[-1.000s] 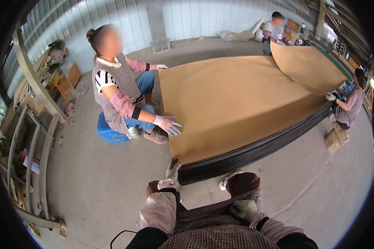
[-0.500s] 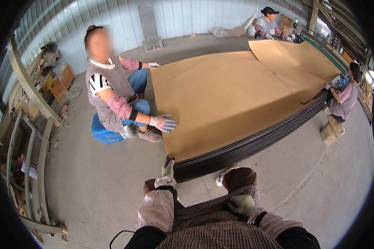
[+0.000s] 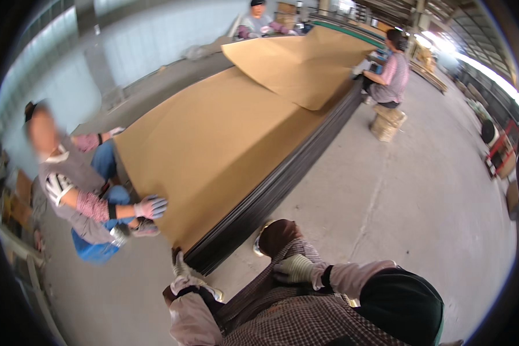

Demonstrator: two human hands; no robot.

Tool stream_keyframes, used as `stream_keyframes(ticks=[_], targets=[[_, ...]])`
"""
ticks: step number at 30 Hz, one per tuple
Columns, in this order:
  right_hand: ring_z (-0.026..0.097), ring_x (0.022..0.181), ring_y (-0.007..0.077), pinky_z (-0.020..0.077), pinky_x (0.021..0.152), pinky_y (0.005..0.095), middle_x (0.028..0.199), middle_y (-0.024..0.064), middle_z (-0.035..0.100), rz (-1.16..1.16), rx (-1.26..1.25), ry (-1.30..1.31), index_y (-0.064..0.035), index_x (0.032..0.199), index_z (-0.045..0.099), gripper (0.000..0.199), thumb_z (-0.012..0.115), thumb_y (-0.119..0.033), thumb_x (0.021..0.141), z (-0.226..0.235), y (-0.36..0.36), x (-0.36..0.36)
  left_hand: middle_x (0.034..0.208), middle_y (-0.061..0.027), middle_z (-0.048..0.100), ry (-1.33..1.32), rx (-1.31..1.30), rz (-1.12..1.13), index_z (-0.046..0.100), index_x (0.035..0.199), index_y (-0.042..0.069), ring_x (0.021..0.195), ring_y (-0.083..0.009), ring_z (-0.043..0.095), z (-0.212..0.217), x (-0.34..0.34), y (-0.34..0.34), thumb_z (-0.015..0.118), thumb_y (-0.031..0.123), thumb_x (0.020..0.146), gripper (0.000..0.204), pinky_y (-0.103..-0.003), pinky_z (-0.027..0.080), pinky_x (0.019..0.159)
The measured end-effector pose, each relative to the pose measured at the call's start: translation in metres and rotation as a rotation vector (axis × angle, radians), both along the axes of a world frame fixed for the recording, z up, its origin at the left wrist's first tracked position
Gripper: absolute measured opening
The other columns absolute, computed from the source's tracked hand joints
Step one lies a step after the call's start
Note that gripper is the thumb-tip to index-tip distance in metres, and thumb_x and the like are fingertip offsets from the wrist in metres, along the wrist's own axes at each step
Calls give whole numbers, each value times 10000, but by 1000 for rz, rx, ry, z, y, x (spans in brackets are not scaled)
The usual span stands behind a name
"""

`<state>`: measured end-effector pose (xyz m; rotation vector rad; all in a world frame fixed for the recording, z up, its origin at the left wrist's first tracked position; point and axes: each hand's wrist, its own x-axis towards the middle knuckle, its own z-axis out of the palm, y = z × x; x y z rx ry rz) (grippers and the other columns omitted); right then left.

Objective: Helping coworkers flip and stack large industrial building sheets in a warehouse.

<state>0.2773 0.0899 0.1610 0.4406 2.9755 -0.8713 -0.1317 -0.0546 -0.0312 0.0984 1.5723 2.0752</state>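
Note:
A tall stack of large thin sheets (image 3: 259,199) has dark edges and a broad brown sheet (image 3: 213,138) on top. My left hand (image 3: 181,266), in a pale glove with dark fingertips, is closed at the stack's near left corner, on the brown sheet's edge. Lower right of it, my right hand (image 3: 294,269), in a striped knit glove, is closed on the checked apron (image 3: 297,323) over my lap. A second brown sheet (image 3: 288,63) lies over the far part of the stack, its near edge lifted and curling.
A co-worker (image 3: 78,179) crouches at the left, one gloved hand on the brown sheet. Another co-worker (image 3: 389,72) sits on a wrapped block (image 3: 387,122) by the far right side. A third person (image 3: 258,20) is beyond the stack. Concrete floor (image 3: 357,190) extends right.
The view has swung right, so the stack and co-workers appear farther left. The far brown sheet has come nearer over the stack, its edge more raised. My hands keep their places.

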Motion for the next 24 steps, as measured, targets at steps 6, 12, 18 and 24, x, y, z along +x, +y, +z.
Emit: stream_keyframes(ticks=[6, 12, 18, 24], targets=[[627, 738, 359, 506, 642, 437, 783, 156, 631, -17, -52, 8, -41, 911, 593, 266, 587, -300, 849, -7, -3, 6, 1186, -66, 598, 64, -58, -86, 588, 1218, 107, 1070, -257, 562, 14, 6, -5, 594, 238, 898, 346, -391, 451, 950], [625, 755, 360, 509, 659, 431, 809, 150, 632, -40, -55, 49, -45, 925, 597, 265, 593, -299, 849, -13, -4, 10, 1221, -70, 583, -19, -30, -91, 576, 1239, 89, 1098, -246, 549, 46, 25, 0, 574, 262, 920, 362, -368, 431, 977], [624, 757, 359, 509, 665, 428, 801, 149, 628, -34, -60, 10, -49, 927, 598, 274, 584, -312, 855, -2, 2, 10, 1248, -58, 563, 15, -27, -57, 569, 1240, 86, 1147, -230, 510, 30, 21, 6, 543, 223, 938, 332, -363, 396, 1002], [630, 727, 341, 501, 639, 393, 766, 144, 636, -87, -48, 6, -78, 914, 628, 239, 620, -302, 831, 6, -2, -9, 1204, -70, 586, 41, 78, 75, 569, 1228, 55, 1129, -232, 534, 0, 5, -5, 608, 101, 873, 360, -367, 417, 993]])
